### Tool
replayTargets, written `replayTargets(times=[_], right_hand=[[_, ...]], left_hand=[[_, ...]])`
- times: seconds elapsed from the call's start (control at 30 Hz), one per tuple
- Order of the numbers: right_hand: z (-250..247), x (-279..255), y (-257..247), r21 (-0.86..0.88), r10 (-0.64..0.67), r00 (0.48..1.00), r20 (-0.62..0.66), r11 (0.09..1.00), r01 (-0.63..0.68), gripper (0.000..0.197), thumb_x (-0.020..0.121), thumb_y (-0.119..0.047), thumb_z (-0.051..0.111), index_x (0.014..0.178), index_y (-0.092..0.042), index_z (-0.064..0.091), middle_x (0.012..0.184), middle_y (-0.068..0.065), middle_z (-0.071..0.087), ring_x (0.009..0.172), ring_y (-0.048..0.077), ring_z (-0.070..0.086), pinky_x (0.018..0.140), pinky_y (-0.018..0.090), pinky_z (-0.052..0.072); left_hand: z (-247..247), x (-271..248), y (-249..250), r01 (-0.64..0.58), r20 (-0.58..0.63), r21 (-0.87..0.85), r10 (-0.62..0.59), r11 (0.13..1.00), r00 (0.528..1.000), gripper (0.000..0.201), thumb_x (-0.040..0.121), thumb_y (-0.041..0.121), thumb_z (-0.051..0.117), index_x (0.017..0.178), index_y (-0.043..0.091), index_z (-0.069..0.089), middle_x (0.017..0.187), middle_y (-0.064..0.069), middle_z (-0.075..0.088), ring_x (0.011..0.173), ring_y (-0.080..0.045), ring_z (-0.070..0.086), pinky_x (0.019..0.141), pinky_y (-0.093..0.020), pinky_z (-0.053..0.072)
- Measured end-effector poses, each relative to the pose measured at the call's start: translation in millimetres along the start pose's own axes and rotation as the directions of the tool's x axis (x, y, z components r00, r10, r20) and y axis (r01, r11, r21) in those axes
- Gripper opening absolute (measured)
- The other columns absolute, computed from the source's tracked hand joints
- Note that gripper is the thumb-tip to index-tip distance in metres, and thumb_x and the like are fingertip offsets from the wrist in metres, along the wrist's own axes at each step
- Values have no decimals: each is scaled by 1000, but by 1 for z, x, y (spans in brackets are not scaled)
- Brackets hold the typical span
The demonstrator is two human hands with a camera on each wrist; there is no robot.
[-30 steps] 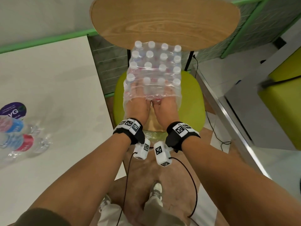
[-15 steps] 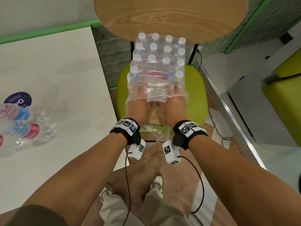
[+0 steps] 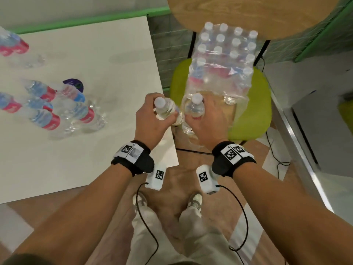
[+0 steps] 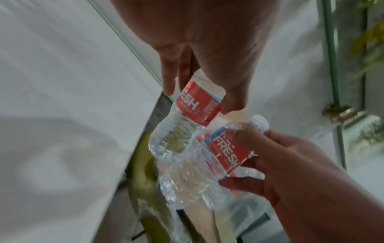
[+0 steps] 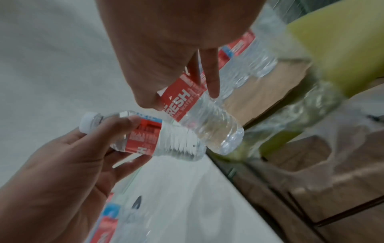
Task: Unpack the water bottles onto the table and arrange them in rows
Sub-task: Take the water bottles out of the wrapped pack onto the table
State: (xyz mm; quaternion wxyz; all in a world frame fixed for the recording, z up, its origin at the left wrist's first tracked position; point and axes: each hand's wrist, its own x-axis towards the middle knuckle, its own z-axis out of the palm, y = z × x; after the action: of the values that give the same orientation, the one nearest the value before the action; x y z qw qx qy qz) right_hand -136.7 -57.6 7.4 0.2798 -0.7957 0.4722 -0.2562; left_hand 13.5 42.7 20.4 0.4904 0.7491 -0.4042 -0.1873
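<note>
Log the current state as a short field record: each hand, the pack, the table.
left hand: grips one bottle, near the table edge
right hand: grips a second bottle, in front of the pack
shrink-wrapped pack: on the green chair, near side open, many bottles inside
table: several bottles grouped at left

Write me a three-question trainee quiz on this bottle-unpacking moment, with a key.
1. True or false: each hand grips one bottle.
2. The shrink-wrapped pack rests on: A) the white table B) the green chair C) the floor.
3. Fill in: the bottles already on the white table have ___ labels.

Key
1. True: left hand grips the left bottle; right hand grips the right bottle.
2. B, the green chair.
3. Red, as on one table bottle.
</note>
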Motion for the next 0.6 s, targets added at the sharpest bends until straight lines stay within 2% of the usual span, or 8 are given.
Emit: replayTargets(times=[0.1,0.2,0.27,0.3,0.37,0.43,0.5,0.6], right_hand=[[32,-12,-43,152,-48,995,84,988,35,46,78,-40,69,118,-23,55,109,-2,63,99,18,60,86,37,52],[71,-20,-87,229,-97,978,187,972,53,51,80,-33,72,127,-21,55,120,-3,59,109,14,57,96,33,49],[96,-27,-115,266,-116,964,239,963,50,55,80,-28,73,131,-21,52,123,-3,51,108,13,56,95,33,50],[108,-30,-127,277,-125,959,253,960,52,56,79,-27,74,131,-23,51,122,-3,48,105,14,57,92,34,52],[133,-35,-147,260,-131,953,272,964,58,56,79,-28,74,129,-25,50,121,-3,43,99,15,58,88,36,54],[155,-39,-163,234,-120,947,297,971,49,55,79,-29,73,129,-27,49,120,-3,39,93,16,58,86,36,55],[176,-41,-174,206,-104,947,304,978,41,55,80,-26,73,129,-25,48,120,-1,37,86,17,56,85,37,55],[198,-37,-186,171,-69,956,284,985,20,55,82,-24,73,130,-23,47,120,0,36,80,19,60,83,35,55]], left_hand=[[-59,-20,-17,84,-110,-47,-88,995,990,50,76,30,85,115,21,56,107,9,65,97,-4,62,80,-22,57],[-117,-41,-46,161,-189,-13,-161,987,969,49,77,27,85,117,21,58,107,10,64,94,6,59,74,-11,53],[-152,-54,-69,229,-253,13,-219,973,943,50,77,26,85,118,22,57,106,10,64,91,10,57,71,-4,48],[-168,-58,-80,263,-288,22,-246,965,925,51,76,28,85,118,22,57,107,10,64,90,7,57,70,-3,47],[-198,-63,-103,321,-346,47,-286,946,894,54,76,33,85,120,20,56,109,8,63,94,-2,57,73,-9,48],[-221,-62,-126,355,-385,62,-306,933,871,54,77,34,84,120,18,57,108,7,64,96,-9,57,81,-24,52],[-238,-56,-144,365,-407,65,-309,929,859,54,76,33,83,121,18,57,107,7,64,97,-11,58,88,-34,53],[-251,-41,-158,354,-413,43,-306,934,858,50,77,29,83,118,18,56,105,9,61,94,-4,54,89,-33,52]])
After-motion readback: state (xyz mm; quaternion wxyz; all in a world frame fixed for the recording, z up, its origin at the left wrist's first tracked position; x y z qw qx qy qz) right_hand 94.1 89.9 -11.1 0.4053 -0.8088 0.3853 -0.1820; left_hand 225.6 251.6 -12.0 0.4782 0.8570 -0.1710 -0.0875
